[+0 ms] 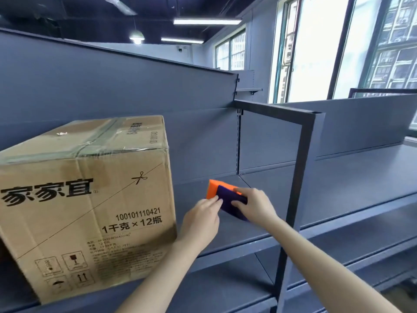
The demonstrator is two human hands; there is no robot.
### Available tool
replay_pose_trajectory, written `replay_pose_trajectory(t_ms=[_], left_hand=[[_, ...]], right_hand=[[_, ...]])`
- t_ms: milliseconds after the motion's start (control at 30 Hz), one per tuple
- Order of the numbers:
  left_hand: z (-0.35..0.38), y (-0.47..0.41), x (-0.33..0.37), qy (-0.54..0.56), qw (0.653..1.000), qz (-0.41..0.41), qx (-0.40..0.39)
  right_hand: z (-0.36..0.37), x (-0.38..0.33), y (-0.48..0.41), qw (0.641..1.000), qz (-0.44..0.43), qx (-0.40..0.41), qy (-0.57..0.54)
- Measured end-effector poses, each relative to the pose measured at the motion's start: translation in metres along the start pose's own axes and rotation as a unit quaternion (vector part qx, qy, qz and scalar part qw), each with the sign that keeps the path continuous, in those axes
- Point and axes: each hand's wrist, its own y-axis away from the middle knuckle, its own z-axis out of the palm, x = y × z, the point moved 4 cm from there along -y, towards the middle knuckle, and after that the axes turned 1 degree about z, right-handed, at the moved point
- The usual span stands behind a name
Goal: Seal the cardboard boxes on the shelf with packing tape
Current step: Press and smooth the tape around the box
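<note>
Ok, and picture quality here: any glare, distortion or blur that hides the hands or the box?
Head view: windows blown out white at upper right; wide-angle bend curves the shelf edges; mild sheen on the tape across the cardboard box top; left hand, right hand and the orange and purple tool are sharp and evenly lit.

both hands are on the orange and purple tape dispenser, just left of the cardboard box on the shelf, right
Not quite. The head view shows the tape dispenser just right of the cardboard box, not left. The left hand and right hand are both on it, over the shelf.
</note>
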Motion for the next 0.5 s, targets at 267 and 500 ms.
replay_pose_trajectory(t_ms=[267,500], left_hand=[[0.060,0.028,-0.018,-0.004,0.990,-0.047,-0.133],[0.068,0.033,-0.031,0.028,0.989,-0.065,-0.129]], right_hand=[[0.077,0.019,0.011,0.998,-0.024,-0.050,0.014],[0.103,0.026,0.008,0.997,-0.053,-0.046,0.031]])
